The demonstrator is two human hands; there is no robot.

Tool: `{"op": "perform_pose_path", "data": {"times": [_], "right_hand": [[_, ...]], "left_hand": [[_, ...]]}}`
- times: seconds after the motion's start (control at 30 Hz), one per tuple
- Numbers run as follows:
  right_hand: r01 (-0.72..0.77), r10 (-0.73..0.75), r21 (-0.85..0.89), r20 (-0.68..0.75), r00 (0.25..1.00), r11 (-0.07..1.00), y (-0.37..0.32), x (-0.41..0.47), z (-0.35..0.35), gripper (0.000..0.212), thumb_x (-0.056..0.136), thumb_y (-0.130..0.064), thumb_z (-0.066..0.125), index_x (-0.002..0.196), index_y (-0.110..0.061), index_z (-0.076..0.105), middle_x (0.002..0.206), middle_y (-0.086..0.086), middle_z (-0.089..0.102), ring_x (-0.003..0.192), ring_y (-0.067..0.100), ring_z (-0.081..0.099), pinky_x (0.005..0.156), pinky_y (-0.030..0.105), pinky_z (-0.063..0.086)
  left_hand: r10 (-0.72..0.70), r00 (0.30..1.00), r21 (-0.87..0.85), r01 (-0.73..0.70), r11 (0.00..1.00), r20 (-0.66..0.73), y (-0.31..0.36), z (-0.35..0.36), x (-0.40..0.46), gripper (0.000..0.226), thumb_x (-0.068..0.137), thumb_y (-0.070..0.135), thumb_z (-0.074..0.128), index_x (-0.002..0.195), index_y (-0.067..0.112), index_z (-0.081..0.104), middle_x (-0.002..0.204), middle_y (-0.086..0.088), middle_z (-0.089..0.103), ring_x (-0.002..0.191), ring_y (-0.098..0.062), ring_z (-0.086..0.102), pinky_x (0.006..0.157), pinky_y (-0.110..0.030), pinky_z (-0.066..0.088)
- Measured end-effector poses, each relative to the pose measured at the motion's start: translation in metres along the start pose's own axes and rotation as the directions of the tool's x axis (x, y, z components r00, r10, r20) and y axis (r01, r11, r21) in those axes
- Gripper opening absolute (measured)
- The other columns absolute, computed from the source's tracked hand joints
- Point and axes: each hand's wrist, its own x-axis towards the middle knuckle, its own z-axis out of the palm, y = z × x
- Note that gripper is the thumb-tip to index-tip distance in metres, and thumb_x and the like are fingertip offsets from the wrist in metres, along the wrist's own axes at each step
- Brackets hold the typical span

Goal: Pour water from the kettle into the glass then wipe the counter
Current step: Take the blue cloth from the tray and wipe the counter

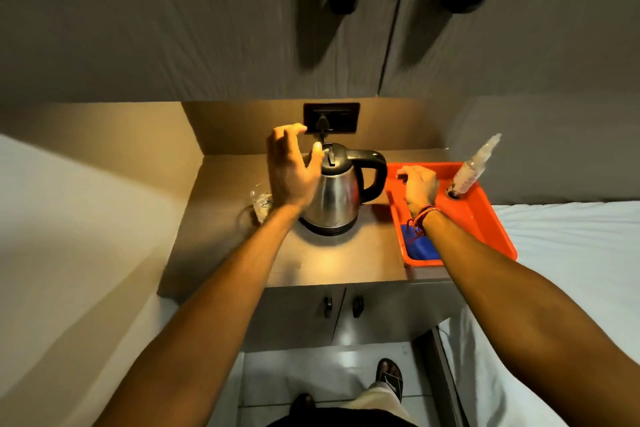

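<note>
A small kitchenette corner in a bedroom or hotel-type room is indicated. A narrow counter (pixel 346 263) is set in a recess, with cupboard doors (pixel 346 315) below and wall cabinets (pixel 207 28) with black handles above. An electric kettle (pixel 334 194) is plugged into a wall socket (pixel 341 116). A white-sheeted bed (pixel 571 243) lies just beside the counter. A tiled floor (pixel 311 374) is seen below.

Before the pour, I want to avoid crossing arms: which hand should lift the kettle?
Probably the right hand: it rests on the orange tray beside the kettle handle, which points right. The left hand hovers open on the kettle's far side.
</note>
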Motion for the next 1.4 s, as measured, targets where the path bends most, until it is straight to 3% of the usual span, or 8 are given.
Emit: {"op": "perform_pose_path", "data": {"times": [0.17,0.37,0.57,0.7,0.97,1.13,1.3,1.4], "right_hand": [[-0.107,0.133,-0.434,0.03,0.991,0.895,0.024,0.009,-0.05,0.032,0.092,-0.015,0.056,0.113,0.002,0.072,0.12,0.025,0.07,0.114,0.04,0.064,0.095,0.041,0.051],[-0.283,0.401,-0.466,0.176,0.899,0.838,0.05,-0.003,-0.084,0.005,0.086,-0.006,0.059,0.085,-0.004,0.064,0.089,0.021,0.059,0.077,0.025,0.053,0.06,0.029,0.044],[-0.356,0.501,-0.435,0.284,0.818,0.827,0.064,0.005,-0.088,0.018,0.084,0.002,0.072,0.101,0.006,0.07,0.103,0.017,0.063,0.095,0.027,0.06,0.101,0.046,0.053],[-0.444,0.538,-0.318,0.343,0.77,0.838,0.062,0.004,-0.088,0.012,0.086,-0.002,0.062,0.076,-0.007,0.063,0.102,0.017,0.063,0.095,0.03,0.057,0.1,0.042,0.051],[-0.416,0.427,-0.136,0.482,0.765,0.899,0.032,-0.004,-0.084,0.005,0.076,-0.012,0.057,0.08,-0.014,0.06,0.088,0.011,0.062,0.084,0.027,0.057,0.067,0.031,0.046],[-0.445,0.294,0.157,0.556,0.777,0.881,0.009,-0.016,-0.062,0.022,0.074,-0.01,0.054,0.093,-0.012,0.063,0.102,0.015,0.062,0.095,0.031,0.058,0.087,0.04,0.046],[-0.433,0.278,0.097,0.637,0.719,0.896,0.0,-0.061,-0.014,0.019,0.066,-0.014,0.055,0.083,-0.011,0.064,0.078,0.01,0.064,0.066,0.023,0.061,0.062,0.027,0.049],[-0.296,0.213,0.06,0.559,0.801,0.953,0.008,-0.096,0.023,0.021,0.056,-0.013,0.058,0.077,-0.008,0.057,0.07,0.004,0.053,0.061,0.016,0.047,0.053,0.024,0.039]], "left_hand": [[0.25,0.921,-0.216,-0.19,0.958,0.298,0.08,0.061,-0.035,0.018,0.087,0.01,0.061,0.103,0.005,0.065,0.098,-0.011,0.066,0.092,-0.028,0.062,0.081,-0.037,0.05],[0.159,0.504,0.025,-0.338,0.941,0.849,0.097,0.112,-0.1,0.022,0.091,0.016,0.05,0.106,0.01,0.066,0.102,-0.018,0.075,0.098,-0.04,0.068,0.08,-0.043,0.047],[0.111,0.279,0.041,-0.488,0.872,0.954,0.095,0.135,-0.118,0.027,0.089,0.026,0.061,0.112,0.012,0.065,0.11,-0.015,0.073,0.105,-0.037,0.068,0.088,-0.039,0.048],[0.086,0.329,0.036,-0.347,0.937,0.94,0.087,0.135,-0.117,0.033,0.089,0.029,0.067,0.117,0.012,0.061,0.11,-0.012,0.073,0.105,-0.036,0.067,0.087,-0.043,0.054],[-0.005,0.683,-0.058,0.069,0.996,0.73,0.059,0.11,-0.115,0.021,0.096,0.035,0.059,0.101,0.014,0.061,0.093,-0.001,0.067,0.09,-0.021,0.061,0.078,-0.04,0.052],[-0.203,0.633,-0.145,0.453,0.88,0.747,0.047,0.089,-0.116,0.045,0.097,0.054,0.052,0.119,0.014,0.056,0.112,-0.002,0.064,0.101,-0.019,0.063,0.086,-0.034,0.054],[-0.382,0.588,-0.142,0.654,0.743,0.713,0.013,0.056,-0.118,0.033,0.098,0.038,0.061,0.117,0.013,0.071,0.097,-0.003,0.07,0.088,-0.021,0.066,0.071,-0.016,0.052],[-0.45,0.618,-0.126,0.666,0.735,0.644,-0.02,0.026,-0.126,0.021,0.09,0.022,0.071,0.103,0.005,0.074,0.086,-0.005,0.069,0.079,-0.018,0.059,0.063,-0.021,0.044]]}}
